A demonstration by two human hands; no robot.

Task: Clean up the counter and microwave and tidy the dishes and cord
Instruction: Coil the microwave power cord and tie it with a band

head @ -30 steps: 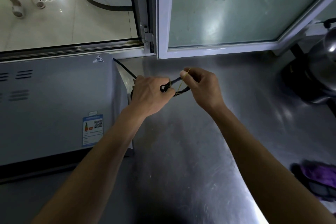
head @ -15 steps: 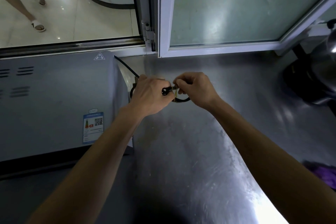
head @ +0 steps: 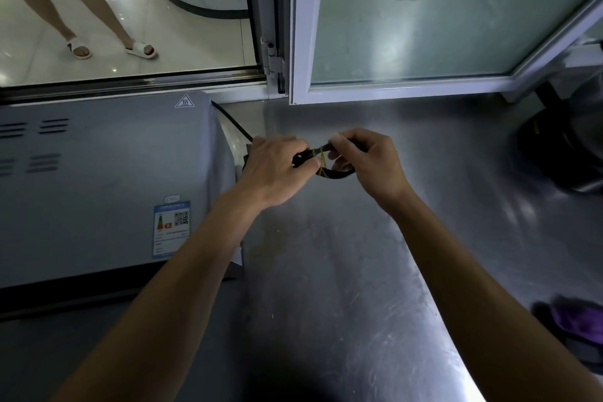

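**Tying up the cord**

Close to me I see two bare arms reaching out over the shiny metal tabletop [head: 342, 271]. A purple cloth [head: 577, 320] lies at the right edge, well apart from the hands.

Further out, both hands meet just beside the microwave [head: 98, 179]. My left hand [head: 274, 170] has its fingers curled around the black cord [head: 339, 174], which is bunched into a small loop. My right hand [head: 368, 160] pinches the top of that loop with thumb and first finger. A thin yellow rubber band [head: 322, 158] goes around the bundle between the two hands. The rest of the cord runs back behind the microwave.

I think this is the cord-tidying step, and the band looks partly wound on. Next I would need another turn of the band, pulled gently so it does not snap, while the left hand keeps the loops together.

Far back is a window frame [head: 301, 42], and a person's legs in white sandals [head: 142, 49] stand on the floor outside.
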